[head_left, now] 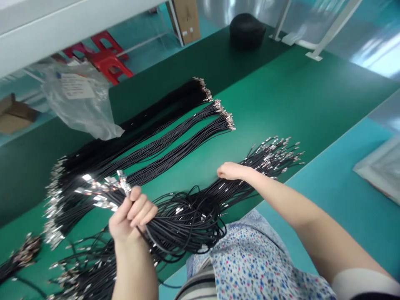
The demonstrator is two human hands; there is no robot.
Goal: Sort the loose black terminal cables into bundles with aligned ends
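My left hand (133, 212) is closed around a bundle of black cables (184, 227). Shiny metal connector ends (106, 187) stick out past its thumb side, and the rest of the bundle loops down to the right. Over a loose pile of black cables (265, 160) with metal tips, my right hand (233, 171) has its fingers curled in at the pile's upper edge. It appears to grip cables there, though its fingertips are hidden. Where the looped bundle and the pile meet, their cables overlap.
Straight rows of black cables (175, 146) lie across the green table (312, 96). More cables (87, 275) are at the lower left. A clear plastic bag (84, 100) rests behind the rows. A dark round object (246, 31) sits at the back; red stools (109, 60) stand beyond.
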